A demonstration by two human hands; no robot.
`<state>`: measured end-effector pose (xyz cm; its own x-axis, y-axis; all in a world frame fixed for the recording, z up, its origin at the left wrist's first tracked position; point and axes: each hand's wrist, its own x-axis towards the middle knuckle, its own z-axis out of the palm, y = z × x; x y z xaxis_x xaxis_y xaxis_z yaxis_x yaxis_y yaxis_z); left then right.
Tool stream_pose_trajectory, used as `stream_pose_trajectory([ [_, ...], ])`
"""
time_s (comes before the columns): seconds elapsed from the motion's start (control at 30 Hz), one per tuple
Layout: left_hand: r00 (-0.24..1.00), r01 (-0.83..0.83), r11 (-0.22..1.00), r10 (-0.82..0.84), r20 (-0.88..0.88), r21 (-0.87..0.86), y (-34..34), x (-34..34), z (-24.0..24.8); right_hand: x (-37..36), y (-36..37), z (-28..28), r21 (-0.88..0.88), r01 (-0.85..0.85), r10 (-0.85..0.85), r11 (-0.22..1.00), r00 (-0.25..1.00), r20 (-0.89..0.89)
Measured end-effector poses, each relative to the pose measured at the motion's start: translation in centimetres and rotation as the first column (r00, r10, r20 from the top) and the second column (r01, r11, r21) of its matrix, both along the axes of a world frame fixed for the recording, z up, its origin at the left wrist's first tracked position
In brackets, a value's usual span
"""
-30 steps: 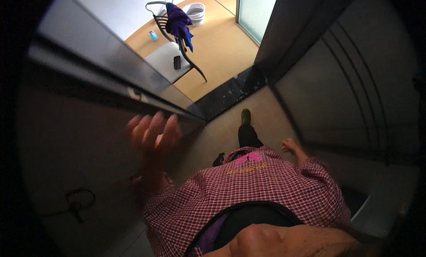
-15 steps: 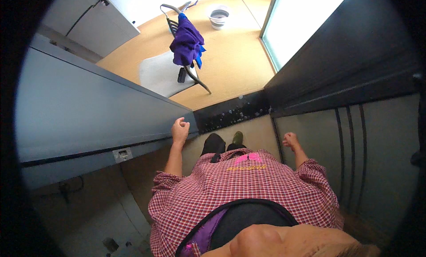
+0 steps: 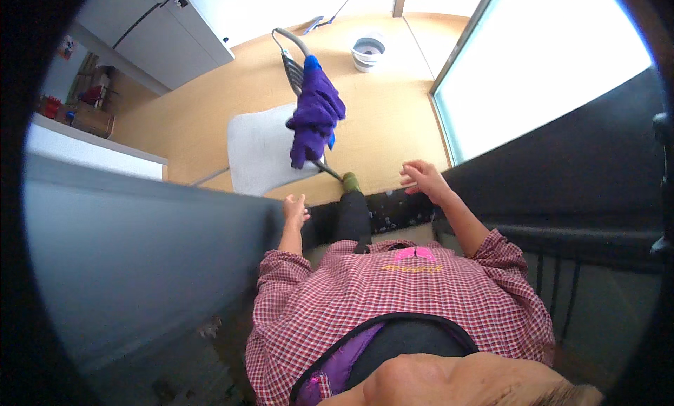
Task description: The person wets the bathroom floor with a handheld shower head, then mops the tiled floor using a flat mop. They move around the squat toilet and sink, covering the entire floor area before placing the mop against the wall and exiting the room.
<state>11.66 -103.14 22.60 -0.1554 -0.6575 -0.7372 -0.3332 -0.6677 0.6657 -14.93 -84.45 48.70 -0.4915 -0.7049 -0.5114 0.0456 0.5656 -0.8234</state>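
My left hand hangs near the end of the grey-blue panel, empty, its fingers loosely apart. Beyond it stands a chair with a white seat and a curved metal back. Purple cloths drape over that chair back, with a bit of blue cloth showing. Over the dark threshold, my right hand reaches forward with fingers loosely stretched, also holding nothing. One green shoe of mine is set down at the chair's leg, past the threshold. Neither hand touches the chair.
A dark speckled threshold crosses the doorway. To my left runs the grey-blue panel; to my right is a black door. Farther off are a white-and-grey bucket, a mop, white cabinets and a bright glass panel.
I have stepped forward, one foot now across the threshold. My right hand has swung forward and inward. The chair and purple cloths appear nearer.
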Motion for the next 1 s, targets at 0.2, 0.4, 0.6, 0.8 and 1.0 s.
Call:
stream_pose_trajectory([
  [0.2, 0.743, -0.387, 0.695, 0.624, -0.241, 0.606, -5.6, 6.0, 3.8, 13.5, -17.7, 13.7, -0.186, -0.171, 0.171, 0.968, 0.985, -0.015],
  [0.4, 0.488, -0.183, 0.745, 0.636, -0.598, 0.642, -1.0, 8.9, 11.3, 18.2, -21.9, 19.0, -0.106, -0.313, 0.282, 0.944, 0.93, -0.237],
  [0.6, 0.972, -0.174, 0.979, 0.188, -0.143, 0.104, -0.1, 10.6, 14.2, 22.5, -17.6, 19.4, -0.145, -0.341, 0.295, 0.929, 0.917, -0.268],
  [0.8, 0.858, 0.254, 0.962, -0.177, 0.483, -0.099, -2.9, 13.9, 9.8, 26.8, -15.2, 19.0, -0.098, -0.365, 0.341, 0.926, 0.92, -0.195],
  [1.0, 0.844, 0.457, 0.73, -0.175, 0.508, -0.508, -4.3, 9.9, 5.5, 25.7, -11.3, 18.6, -0.137, -0.334, 0.291, 0.933, 0.92, -0.263],
])
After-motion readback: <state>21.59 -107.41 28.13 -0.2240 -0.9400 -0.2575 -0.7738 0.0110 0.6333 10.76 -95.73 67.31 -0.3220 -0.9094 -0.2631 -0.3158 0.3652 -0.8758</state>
